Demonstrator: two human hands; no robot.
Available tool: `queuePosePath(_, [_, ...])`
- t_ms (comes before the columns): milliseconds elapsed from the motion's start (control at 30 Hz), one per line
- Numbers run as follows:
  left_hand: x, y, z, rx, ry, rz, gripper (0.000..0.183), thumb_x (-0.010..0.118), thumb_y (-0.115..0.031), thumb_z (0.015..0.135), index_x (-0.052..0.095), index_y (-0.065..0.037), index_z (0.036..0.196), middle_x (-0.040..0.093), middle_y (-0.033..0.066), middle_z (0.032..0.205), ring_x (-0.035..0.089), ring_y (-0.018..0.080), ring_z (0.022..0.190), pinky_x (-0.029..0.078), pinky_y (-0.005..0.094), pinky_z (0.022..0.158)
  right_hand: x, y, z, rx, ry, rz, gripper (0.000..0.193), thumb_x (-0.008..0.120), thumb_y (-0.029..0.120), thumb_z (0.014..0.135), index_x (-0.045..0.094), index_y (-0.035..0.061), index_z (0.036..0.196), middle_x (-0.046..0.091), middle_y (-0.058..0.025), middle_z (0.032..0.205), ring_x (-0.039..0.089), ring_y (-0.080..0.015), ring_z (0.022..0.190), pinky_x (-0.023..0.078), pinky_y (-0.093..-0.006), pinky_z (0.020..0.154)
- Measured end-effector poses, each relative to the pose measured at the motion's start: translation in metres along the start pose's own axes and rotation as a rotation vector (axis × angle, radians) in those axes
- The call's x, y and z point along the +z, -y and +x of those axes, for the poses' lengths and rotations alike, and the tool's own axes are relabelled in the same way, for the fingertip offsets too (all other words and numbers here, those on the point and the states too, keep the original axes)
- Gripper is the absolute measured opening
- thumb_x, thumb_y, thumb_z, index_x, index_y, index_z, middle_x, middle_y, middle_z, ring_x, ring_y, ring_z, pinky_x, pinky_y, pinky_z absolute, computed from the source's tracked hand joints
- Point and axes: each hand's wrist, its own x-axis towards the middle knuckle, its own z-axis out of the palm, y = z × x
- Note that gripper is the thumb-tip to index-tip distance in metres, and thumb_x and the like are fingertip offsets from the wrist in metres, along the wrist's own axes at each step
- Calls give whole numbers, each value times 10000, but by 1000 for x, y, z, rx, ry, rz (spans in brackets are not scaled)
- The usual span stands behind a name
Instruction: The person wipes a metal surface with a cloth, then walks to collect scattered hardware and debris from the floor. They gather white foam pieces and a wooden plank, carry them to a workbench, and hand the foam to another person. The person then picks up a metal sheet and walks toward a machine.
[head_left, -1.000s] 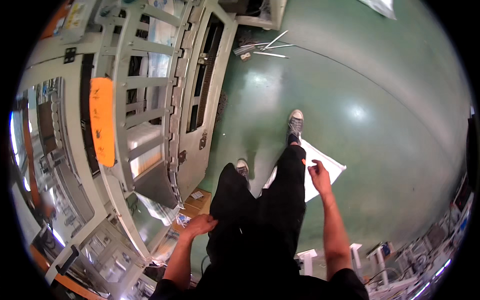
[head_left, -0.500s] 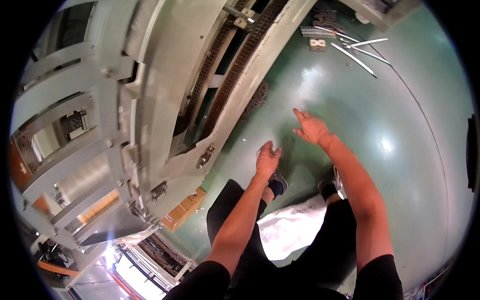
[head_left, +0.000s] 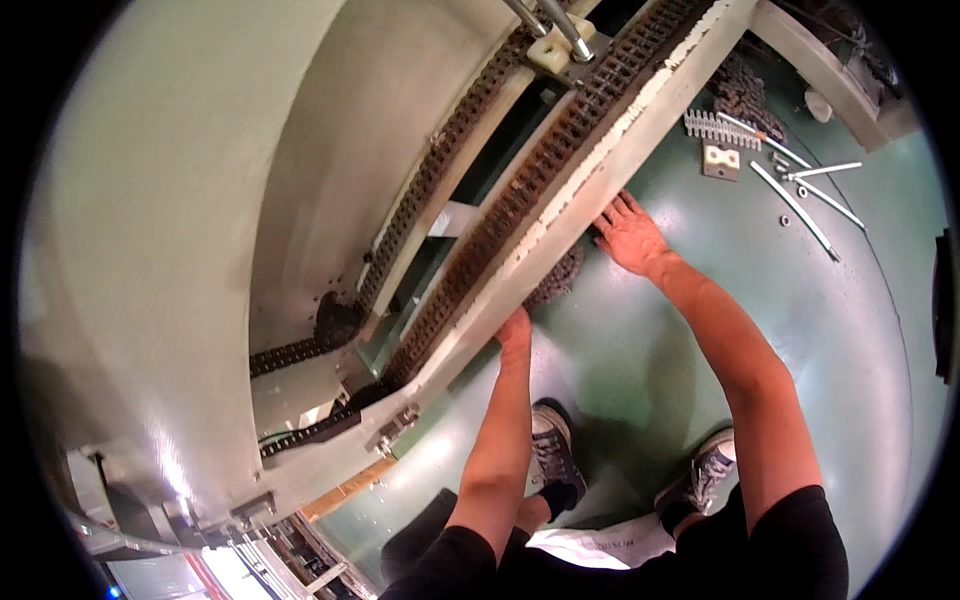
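My left hand (head_left: 514, 328) reaches to the cream metal rail (head_left: 635, 150) of a machine, and its fingers are hidden at the rail's edge. Beside it on the floor lies a heap of dark chain (head_left: 557, 278), partly covered by the rail. Higher up along the same rail is my right hand (head_left: 632, 238), fingers stretched out and palm down. Its fingertips are at the rail's edge; whether they touch it I cannot tell. Within the machine, a rusty chain (head_left: 545, 170) runs along the inner side of the rail.
On the green floor at the upper right lie several white rods (head_left: 795, 210), a drilled block (head_left: 720, 162), a toothed strip (head_left: 722, 129) and another chain heap (head_left: 740, 92). My shoes (head_left: 556, 455) stand below my hands, near a white sheet (head_left: 600, 545). A large curved panel (head_left: 160, 220) fills the left.
Both hands have moved to the machine's rail, the left now partly behind its edge. The view has shifted toward the machine, so the chains show larger.
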Motion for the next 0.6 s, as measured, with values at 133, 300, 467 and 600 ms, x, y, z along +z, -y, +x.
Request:
queuePosePath(133, [9,10,27,-61,74,25,499,446,-311,950,433,-4,1344,391,207,1415,315,395,1314,216,468,1100,0,-10,27,11,72,64,442,473,257,900,499,68,1299,480,-111,1351,360,-261,1318,223,-422,1136])
queuePosePath(300, [-7,12,51,-86,61,59,498,461,-305,942,437,-1,1335,399,211,1405,326,395,1302,228,467,1089,-39,-19,61,197,56,215,464,409,262,906,478,70,1323,456,-122,1390,394,-287,1296,272,-376,1108])
queuePosePath(467, [11,3,62,-78,111,30,496,476,-298,933,441,2,1326,406,215,1395,337,396,1290,240,466,1078,-7,-65,82,254,-170,406,470,445,251,887,479,63,1316,452,-131,1388,380,-294,1304,268,-394,1109])
queuePosePath(600, [8,4,71,-80,103,33,495,488,-293,927,445,5,1320,412,218,1387,345,396,1281,250,465,1069,-16,-73,92,259,-179,392,473,472,230,870,482,62,1312,447,-139,1386,370,-301,1308,265,-409,1109])
